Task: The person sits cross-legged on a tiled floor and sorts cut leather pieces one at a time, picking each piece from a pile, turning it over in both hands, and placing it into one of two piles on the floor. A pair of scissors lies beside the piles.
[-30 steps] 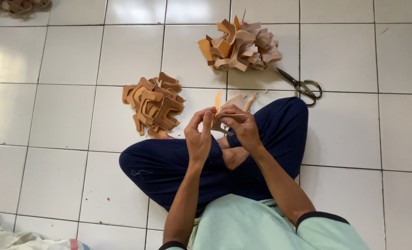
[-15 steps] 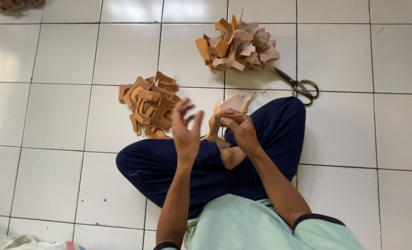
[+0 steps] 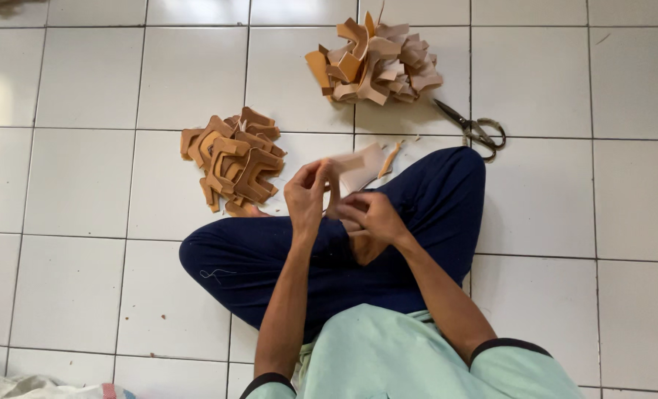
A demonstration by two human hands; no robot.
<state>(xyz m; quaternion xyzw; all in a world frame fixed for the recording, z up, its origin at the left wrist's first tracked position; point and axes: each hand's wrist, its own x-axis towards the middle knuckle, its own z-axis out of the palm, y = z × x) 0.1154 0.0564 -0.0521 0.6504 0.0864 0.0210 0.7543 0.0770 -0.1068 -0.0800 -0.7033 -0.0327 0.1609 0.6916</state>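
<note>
I sit cross-legged on a white tiled floor in dark blue trousers. My left hand (image 3: 308, 198) and my right hand (image 3: 371, 216) meet above my lap, both gripping one tan leather piece (image 3: 335, 193) between them; it is blurred. A few pale leather pieces (image 3: 364, 165) lie on the floor just beyond my hands. A pile of brown U-shaped leather pieces (image 3: 233, 159) sits to the left of my hands. A second, taller heap of tan pieces (image 3: 373, 63) lies farther away.
A pair of scissors (image 3: 475, 129) lies on the floor to the right of the far heap, near my right knee (image 3: 458, 166). A bundle of cloth (image 3: 26, 386) shows at the bottom left corner.
My left hand swung out toward the brown pile and has come back to my right hand. Both hands now hold a piece lower over my lap.
</note>
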